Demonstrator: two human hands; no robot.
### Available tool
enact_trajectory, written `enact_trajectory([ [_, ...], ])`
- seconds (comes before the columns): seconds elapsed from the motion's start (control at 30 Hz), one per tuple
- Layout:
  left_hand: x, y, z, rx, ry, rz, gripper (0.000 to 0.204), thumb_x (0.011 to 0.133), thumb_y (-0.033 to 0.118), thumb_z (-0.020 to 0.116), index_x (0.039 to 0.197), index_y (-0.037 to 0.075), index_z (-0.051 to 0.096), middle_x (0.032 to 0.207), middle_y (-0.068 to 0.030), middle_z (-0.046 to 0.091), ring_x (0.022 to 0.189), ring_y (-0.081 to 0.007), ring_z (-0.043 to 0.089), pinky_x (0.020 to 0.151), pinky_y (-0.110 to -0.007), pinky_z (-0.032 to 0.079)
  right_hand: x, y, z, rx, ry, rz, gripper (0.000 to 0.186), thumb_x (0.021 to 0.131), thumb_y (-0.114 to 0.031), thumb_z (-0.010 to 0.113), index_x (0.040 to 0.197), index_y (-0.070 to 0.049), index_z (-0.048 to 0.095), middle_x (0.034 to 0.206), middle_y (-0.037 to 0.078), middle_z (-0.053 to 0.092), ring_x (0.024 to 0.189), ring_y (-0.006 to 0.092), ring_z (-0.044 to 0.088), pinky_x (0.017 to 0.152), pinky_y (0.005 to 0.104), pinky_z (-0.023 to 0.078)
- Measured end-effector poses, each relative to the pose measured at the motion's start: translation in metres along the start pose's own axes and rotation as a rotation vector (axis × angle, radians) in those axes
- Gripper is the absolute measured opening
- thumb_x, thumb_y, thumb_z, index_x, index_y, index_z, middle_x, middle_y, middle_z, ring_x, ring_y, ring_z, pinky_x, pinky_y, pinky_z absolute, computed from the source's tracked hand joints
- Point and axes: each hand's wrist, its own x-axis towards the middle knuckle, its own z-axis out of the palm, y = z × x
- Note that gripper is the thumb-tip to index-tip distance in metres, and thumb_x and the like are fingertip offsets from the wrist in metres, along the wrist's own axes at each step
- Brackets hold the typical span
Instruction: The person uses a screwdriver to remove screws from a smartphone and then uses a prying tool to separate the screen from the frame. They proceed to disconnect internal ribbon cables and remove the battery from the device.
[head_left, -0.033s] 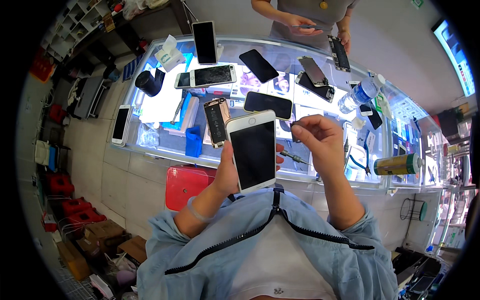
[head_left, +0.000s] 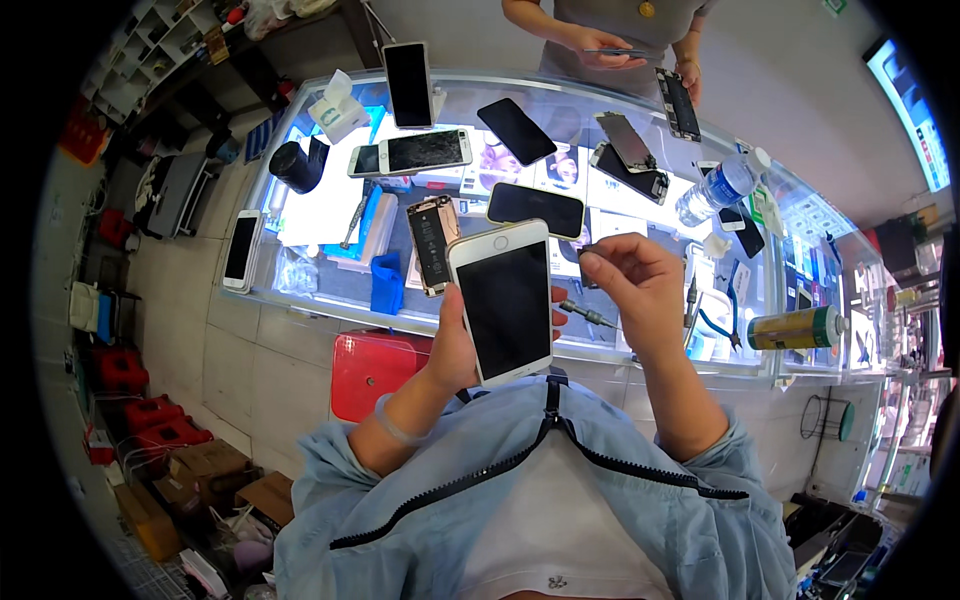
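My left hand point(head_left: 455, 345) is closed round a white phone point(head_left: 500, 305) with a black screen, held upright above the counter's edge. My right hand point(head_left: 630, 280) pinches a small dark piece point(head_left: 587, 265) just right of the phone's top, not touching it. Behind the white phone lie an opened phone with its battery showing point(head_left: 432, 240) and a phone with a dark screen point(head_left: 535, 208). A screwdriver point(head_left: 590, 315) lies under the space between my hands, partly hidden by my fingers.
A glass counter point(head_left: 270, 275) holds several phones, loose screens, a black cup point(head_left: 295, 165), tissues point(head_left: 338, 110), pliers point(head_left: 720, 325), a water bottle point(head_left: 715, 195) and a yellow can point(head_left: 790, 330). A person point(head_left: 610, 40) across it holds phone parts. A red stool point(head_left: 370, 375) stands below.
The white phone and the fingers of my right hand have shifted very slightly left. Nothing else has visibly changed.
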Motion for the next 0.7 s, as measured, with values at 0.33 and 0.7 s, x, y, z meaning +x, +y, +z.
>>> enact_trajectory([
  [0.33,-0.001,-0.008,0.004,-0.208,-0.100,0.078,0.096,0.082,0.076,0.027,0.143,0.003,0.022,0.136,-0.0204,0.040,0.115,-0.0387,0.050,0.097,-0.050,0.042,-0.014,0.000,0.019,-0.004,-0.012,-0.035,0.014,0.080,-0.005,0.070,0.088,0.004,0.063,0.079,0.008,0.066,0.069,0.0102,0.062,0.056,0.0219,0.050],
  [0.7,-0.003,-0.002,0.012,-0.064,-0.028,0.071,0.098,0.080,0.077,0.033,0.142,0.002,0.021,0.135,-0.0203,0.041,0.116,-0.0380,0.050,0.099,-0.049,0.041,-0.018,-0.002,0.022,-0.011,-0.003,-0.121,0.010,0.080,-0.001,0.069,0.086,0.004,0.063,0.077,0.009,0.066,0.064,0.0101,0.062,0.053,0.0207,0.051],
])
